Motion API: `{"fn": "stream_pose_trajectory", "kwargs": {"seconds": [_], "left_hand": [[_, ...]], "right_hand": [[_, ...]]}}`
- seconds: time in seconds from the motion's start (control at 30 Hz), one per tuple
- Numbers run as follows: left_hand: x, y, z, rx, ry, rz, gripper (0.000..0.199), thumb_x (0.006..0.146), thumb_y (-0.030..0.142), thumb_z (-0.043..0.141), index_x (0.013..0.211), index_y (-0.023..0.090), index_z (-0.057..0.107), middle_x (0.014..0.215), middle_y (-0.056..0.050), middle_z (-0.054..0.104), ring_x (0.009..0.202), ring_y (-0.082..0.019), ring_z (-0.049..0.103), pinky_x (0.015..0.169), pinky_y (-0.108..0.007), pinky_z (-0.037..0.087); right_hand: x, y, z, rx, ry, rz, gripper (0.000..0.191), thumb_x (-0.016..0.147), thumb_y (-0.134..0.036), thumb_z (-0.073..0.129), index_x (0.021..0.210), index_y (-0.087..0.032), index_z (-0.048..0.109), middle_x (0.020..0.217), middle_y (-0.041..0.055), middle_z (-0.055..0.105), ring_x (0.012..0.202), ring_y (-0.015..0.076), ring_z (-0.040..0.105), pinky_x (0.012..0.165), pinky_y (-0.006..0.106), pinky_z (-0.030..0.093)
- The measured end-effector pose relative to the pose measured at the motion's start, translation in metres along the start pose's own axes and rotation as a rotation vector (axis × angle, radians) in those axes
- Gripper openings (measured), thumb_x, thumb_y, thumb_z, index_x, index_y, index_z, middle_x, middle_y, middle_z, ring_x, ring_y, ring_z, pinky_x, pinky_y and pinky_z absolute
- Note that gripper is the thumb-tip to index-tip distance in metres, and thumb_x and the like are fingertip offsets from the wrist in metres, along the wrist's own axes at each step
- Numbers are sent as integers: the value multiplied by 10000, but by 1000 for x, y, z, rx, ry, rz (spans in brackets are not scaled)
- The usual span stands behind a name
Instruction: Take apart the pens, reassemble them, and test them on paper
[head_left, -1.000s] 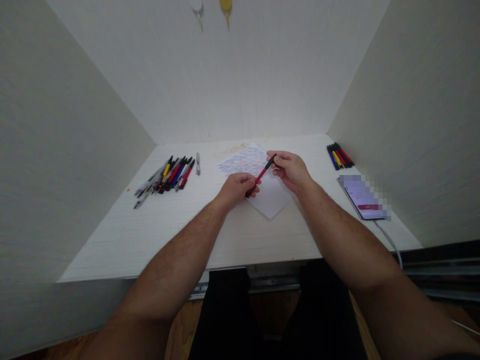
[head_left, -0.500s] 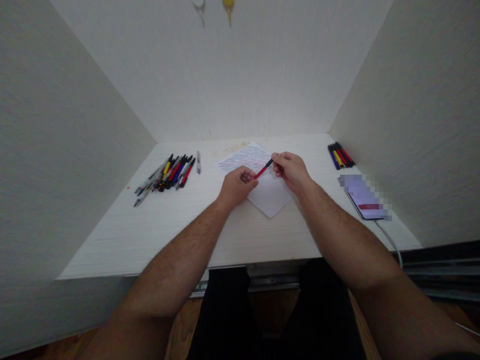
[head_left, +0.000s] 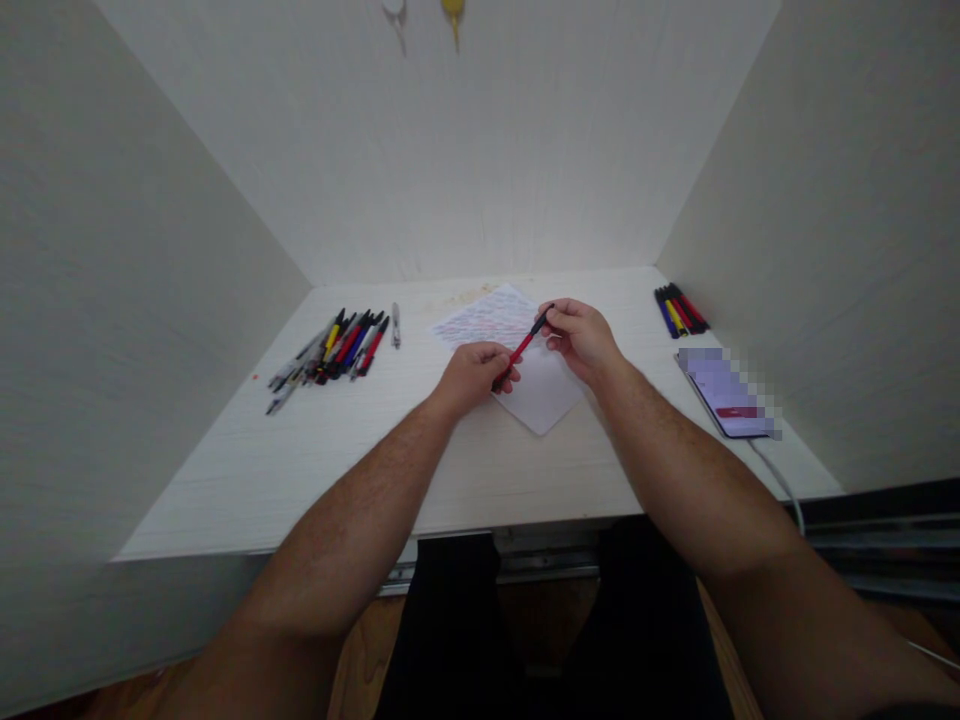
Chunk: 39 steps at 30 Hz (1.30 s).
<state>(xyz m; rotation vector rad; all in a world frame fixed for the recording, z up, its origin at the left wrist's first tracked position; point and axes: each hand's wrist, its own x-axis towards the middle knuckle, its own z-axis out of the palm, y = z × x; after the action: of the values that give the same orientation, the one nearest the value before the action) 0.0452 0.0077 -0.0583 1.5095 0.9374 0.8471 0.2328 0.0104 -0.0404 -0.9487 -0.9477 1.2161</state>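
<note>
A red pen with black ends slants between my two hands above the sheets. My left hand is closed round its lower end, thumb and fingers pressed together. At the upper black end, my right hand pinches the pen between thumb and fingers. Beneath the hands lie a plain white sheet and, behind it, a sheet covered in scribbled lines.
On the left of the white table lies a loose pile of pens, with one clear pen beside it. Several pens lie together at the right, behind a phone with a cable.
My left fingers have shifted and now wrap the pen's lower end, with more of the black end showing. My right hand has barely moved and still holds the upper end.
</note>
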Motion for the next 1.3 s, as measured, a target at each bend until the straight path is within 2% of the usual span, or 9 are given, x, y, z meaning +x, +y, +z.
{"fn": "stream_pose_trajectory", "kwargs": {"seconds": [0.13,0.27,0.43,0.57,0.8,0.9,1.03,1.17,1.3], "left_hand": [[1,-2,-1,-27,-26,6,176,779,307,619,819,141,659,697,-45,689,496,-97,573,501,-236,426],[2,-3,-2,38,61,62,171,721,290,678,812,154,628,645,-13,659,534,-113,596,515,-230,427],[4,-2,-2,207,207,171,174,672,243,708,796,168,613,650,20,612,566,-93,534,547,-219,416],[1,0,-1,361,282,245,141,680,213,697,778,179,602,699,19,609,631,-102,529,607,-234,440],[-1,-1,1,441,254,285,107,723,229,678,809,178,641,691,20,627,626,-101,544,632,-243,453],[0,-5,0,443,223,276,166,754,245,656,904,182,690,696,13,654,616,-105,558,617,-244,451],[1,-6,-1,486,179,283,185,786,234,619,936,188,717,784,-9,706,664,-118,593,641,-254,463],[1,-6,-2,532,164,273,174,797,234,605,916,192,725,812,-11,719,692,-127,601,659,-259,469],[2,-7,-3,531,157,250,170,791,227,600,901,193,724,787,-7,713,686,-128,596,652,-255,470]], "right_hand": [[-1,-1,0,49,-57,-8,134,710,-208,700,839,-179,677,836,20,686,591,71,514,448,181,358],[-2,-2,2,78,-48,33,242,689,-265,741,906,-180,674,929,41,698,600,72,545,417,172,350],[-1,3,4,1,33,79,402,605,-441,831,786,-195,571,798,-6,640,563,73,558,380,167,349],[0,8,4,-77,7,55,464,529,-449,875,723,-187,544,634,-30,585,527,90,554,380,180,379],[-1,9,4,-26,-32,-16,439,501,-348,892,755,-184,574,567,-59,568,503,81,530,450,199,442],[-1,9,4,0,-57,-16,422,513,-311,885,796,-184,599,635,-56,588,548,76,536,492,203,461],[-2,6,4,-15,-67,2,373,545,-280,862,835,-170,654,774,0,666,650,94,583,533,207,464],[-1,1,2,-24,-10,-32,319,617,-339,822,863,-180,696,881,33,695,712,100,600,521,188,442],[1,-2,-1,-37,68,-60,312,680,-436,778,869,-199,705,876,25,676,646,76,556,464,170,397]]}}
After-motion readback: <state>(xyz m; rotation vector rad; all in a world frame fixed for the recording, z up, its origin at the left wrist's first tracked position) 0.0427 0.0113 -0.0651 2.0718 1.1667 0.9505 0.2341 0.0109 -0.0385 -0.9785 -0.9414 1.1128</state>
